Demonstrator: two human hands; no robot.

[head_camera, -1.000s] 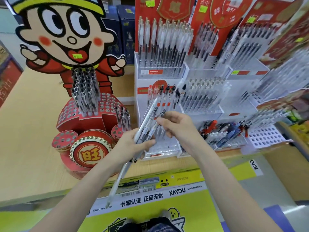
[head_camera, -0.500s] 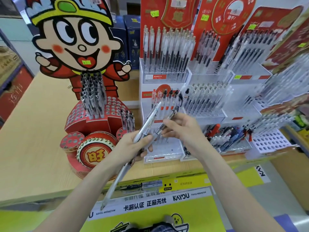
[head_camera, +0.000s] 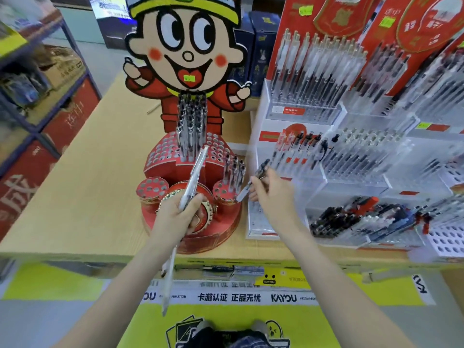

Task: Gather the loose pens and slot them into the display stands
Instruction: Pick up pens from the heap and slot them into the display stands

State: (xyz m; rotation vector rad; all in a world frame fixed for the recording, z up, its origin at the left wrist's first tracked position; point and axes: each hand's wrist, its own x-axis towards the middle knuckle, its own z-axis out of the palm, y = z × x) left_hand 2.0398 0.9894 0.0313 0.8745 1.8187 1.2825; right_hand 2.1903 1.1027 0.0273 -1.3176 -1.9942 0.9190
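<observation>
1. Nearest, a yellow floor mat (head_camera: 288,322) with black lettering lies in front of the bench (head_camera: 75,197), and both bare forearms reach up from the bottom edge.
2. The left hand (head_camera: 175,214) is curled round a bundle of clear pens (head_camera: 192,182); they slant up and to the right above the fist, and their lower ends stick out below it, past the bench edge.
3. The right hand (head_camera: 272,194) pinches a single pen (head_camera: 253,180) between thumb and fingertips. This pen is tilted, its dark end up toward the right and its pale tip down toward the left, close to the small pen cup on the right side of the red stand (head_camera: 216,222).
4. That red round stand sits on the bench behind the left hand, its tiers full of holes; a cluster of pens (head_camera: 190,131) stands upright in the top tier and a few more in the right-hand cup.
5. Just right of it, the clear tiered racks (head_camera: 364,172) hold rows of upright pens, with a loose heap of dark and red pens (head_camera: 351,217) in the lowest tray; the blur there hides details, so they may be mixed kinds.
6. Behind the red stand rises a cartoon figure cutout (head_camera: 185,46).
7. Farthest left, a shelf unit (head_camera: 37,96) carries boxes.
</observation>
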